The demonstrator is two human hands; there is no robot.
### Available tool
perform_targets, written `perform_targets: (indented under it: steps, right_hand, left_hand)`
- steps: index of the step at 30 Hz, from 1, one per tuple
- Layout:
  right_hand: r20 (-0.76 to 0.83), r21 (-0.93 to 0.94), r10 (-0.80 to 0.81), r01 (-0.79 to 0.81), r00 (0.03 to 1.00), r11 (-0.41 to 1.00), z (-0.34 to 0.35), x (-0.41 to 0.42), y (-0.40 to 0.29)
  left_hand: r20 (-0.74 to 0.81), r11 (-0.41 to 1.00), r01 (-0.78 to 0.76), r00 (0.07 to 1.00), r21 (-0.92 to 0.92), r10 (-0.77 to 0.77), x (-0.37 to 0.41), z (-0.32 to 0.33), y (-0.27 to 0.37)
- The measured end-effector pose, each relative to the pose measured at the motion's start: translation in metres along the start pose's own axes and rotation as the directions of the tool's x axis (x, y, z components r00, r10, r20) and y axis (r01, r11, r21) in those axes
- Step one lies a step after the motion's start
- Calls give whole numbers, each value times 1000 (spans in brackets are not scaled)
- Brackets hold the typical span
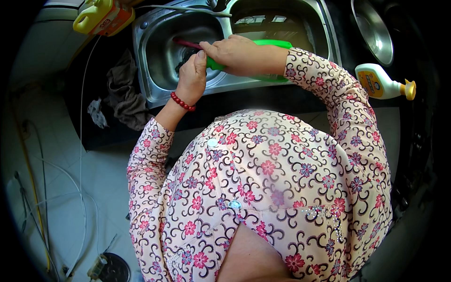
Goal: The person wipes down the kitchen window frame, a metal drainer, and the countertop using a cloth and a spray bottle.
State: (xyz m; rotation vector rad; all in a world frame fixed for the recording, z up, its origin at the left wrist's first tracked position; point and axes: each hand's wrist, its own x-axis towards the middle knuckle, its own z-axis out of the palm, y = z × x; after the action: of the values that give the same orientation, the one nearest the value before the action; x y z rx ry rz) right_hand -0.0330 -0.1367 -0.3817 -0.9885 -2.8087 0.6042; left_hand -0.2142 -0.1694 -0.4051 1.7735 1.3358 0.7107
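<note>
Over the left bowl of the steel sink [162, 58], my two hands meet at the fingertips. My right hand [239, 53] reaches in from the right, its fingers closed at the end of a dark red stick-like thing [186, 43] that points left across the bowl. My left hand [193, 74], with a red bead bracelet [182, 102] at the wrist, is curled with its thumb up beside that end. Its fingers are hidden, so its hold is unclear. Bright green plastic [273, 44] shows around my right hand and wrist; its full shape is covered.
The right bowl [278, 30] holds brownish water. A yellow jug [102, 17] stands at upper left, a grey cloth [125, 91] and crumpled plastic [97, 112] below it. At right are a white bottle [378, 81] and a metal basin [373, 31]. Cables [82, 197] run at left.
</note>
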Motion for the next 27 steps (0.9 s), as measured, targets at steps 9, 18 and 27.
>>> perform_targets:
  steps: [9,18,27]
  right_hand:
    - [351,884,-239,-236,905,404,-19,0,16]
    - [304,903,-95,-255,948,346,-18,-12,27]
    - [274,671,58,-235,960,703,-41,-5,12]
  left_hand:
    - [83,839,-514,858,179,508,-7,-20,9]
    - [120,918,-396,911,-6,394,-3,-25,24]
    - [143,997,-6,990,-80,17,8,-31,33]
